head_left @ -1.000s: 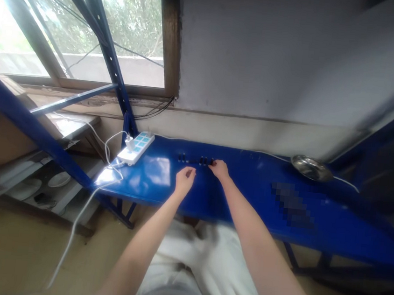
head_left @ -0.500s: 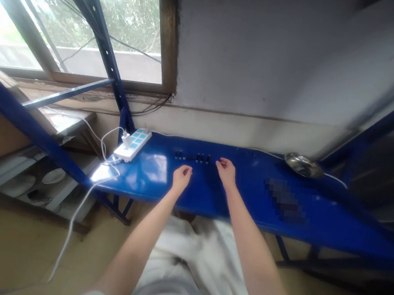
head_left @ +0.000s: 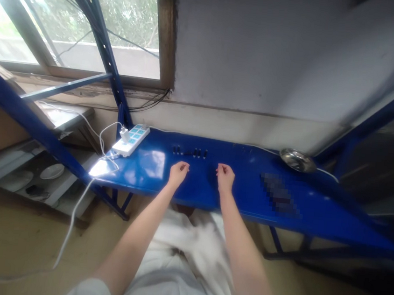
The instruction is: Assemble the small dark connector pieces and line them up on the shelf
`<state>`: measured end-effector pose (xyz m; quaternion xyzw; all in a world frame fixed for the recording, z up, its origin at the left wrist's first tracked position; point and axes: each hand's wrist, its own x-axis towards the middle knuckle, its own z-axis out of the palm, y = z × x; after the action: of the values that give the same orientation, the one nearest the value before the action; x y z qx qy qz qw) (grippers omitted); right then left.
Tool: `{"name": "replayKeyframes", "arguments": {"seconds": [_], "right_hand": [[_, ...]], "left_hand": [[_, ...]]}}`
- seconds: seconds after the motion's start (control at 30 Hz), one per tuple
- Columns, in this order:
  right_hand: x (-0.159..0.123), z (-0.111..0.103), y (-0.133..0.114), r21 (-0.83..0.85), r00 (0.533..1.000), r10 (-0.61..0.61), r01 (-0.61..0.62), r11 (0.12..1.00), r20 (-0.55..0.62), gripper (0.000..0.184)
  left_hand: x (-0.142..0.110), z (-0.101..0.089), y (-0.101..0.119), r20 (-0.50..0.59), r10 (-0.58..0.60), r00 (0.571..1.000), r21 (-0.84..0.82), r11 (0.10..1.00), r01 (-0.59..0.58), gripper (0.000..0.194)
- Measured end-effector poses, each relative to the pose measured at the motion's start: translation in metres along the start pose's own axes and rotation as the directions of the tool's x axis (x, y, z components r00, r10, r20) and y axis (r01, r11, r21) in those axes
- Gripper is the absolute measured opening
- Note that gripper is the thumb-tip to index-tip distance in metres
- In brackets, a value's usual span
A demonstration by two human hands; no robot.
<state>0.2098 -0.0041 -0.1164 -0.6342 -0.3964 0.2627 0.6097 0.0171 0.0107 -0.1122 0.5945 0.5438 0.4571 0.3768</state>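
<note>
Black pieces [head_left: 194, 153]: mid-frame, long axes mostly up-frame; left hand [head_left: 178, 173] below, nearer; right hand [head_left: 226, 178] lower right; fingers curled, closure unclear.

Left hand [head_left: 178, 173] and right hand [head_left: 225, 178] curled, apart

Glossy blue table [head_left: 196, 185]
On it lie a white power strip [head_left: 131, 141], small dark pieces [head_left: 199, 153] in a row, a pixelated object [head_left: 278, 193] and a shiny metal dish [head_left: 297, 161].

Tbl [head_left: 196, 185] looks glossy, pwr strip [head_left: 125, 148] plastic, dish [head_left: 297, 161] shiny metal.
</note>
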Motion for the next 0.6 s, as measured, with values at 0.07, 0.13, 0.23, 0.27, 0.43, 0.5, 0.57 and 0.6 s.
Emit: {"name": "replayKeyframes", "arguments": {"seconds": [0.07, 0.13, 0.23, 0.27, 0.43, 0.5, 0.57, 0.6], "right_hand": [[-0.0001, 0.0000, 0.0005, -0.009, 1.000, -0.007, 0.007, 1.000, 0.003, 0.030], [-0.0002, 0.0000, 0.0010, -0.009, 1.000, -0.006, 0.006, 1.000, 0.009, 0.031], [-0.0003, -0.0003, 0.0009, -0.014, 1.000, 0.003, -0.003, 1.000, 0.016, 0.031], [-0.0005, -0.0004, 0.0006, -0.019, 1.000, 0.006, -0.006, 1.000, 0.018, 0.030], [-0.0015, -0.0010, -0.0011, -0.037, 0.999, 0.019, -0.017, 0.999, 0.035, 0.029], [-0.0015, -0.0012, -0.0013, -0.041, 0.999, 0.020, -0.018, 0.999, 0.040, 0.029], [-0.0014, -0.0014, -0.0012, -0.046, 0.999, 0.021, -0.019, 0.999, 0.041, 0.028], [-0.0013, -0.0015, -0.0011, -0.048, 0.999, 0.021, -0.019, 0.999, 0.042, 0.028]], "left_hand": [[-0.0001, -0.0002, 0.0005, 0.003, -0.002, 1.000, 0.002, 1.000, 0.002, 0.022], [-0.0005, -0.0005, 0.0012, 0.009, 0.000, 1.000, 0.002, 1.000, 0.000, 0.022], [-0.0010, -0.0008, 0.0022, 0.008, 0.000, 1.000, -0.001, 1.000, 0.000, 0.021], [-0.0010, -0.0008, 0.0024, 0.007, 0.000, 1.000, 0.000, 1.000, 0.000, 0.021], [-0.0004, -0.0004, 0.0014, 0.002, -0.006, 1.000, 0.003, 1.000, 0.006, 0.020], [-0.0002, -0.0003, 0.0007, 0.000, -0.002, 1.000, 0.004, 1.000, 0.002, 0.020], [-0.0002, -0.0002, 0.0004, 0.002, 0.005, 1.000, 0.006, 1.000, -0.005, 0.021], [-0.0002, -0.0002, 0.0004, 0.003, 0.005, 1.000, 0.005, 1.000, -0.005, 0.021]]}}
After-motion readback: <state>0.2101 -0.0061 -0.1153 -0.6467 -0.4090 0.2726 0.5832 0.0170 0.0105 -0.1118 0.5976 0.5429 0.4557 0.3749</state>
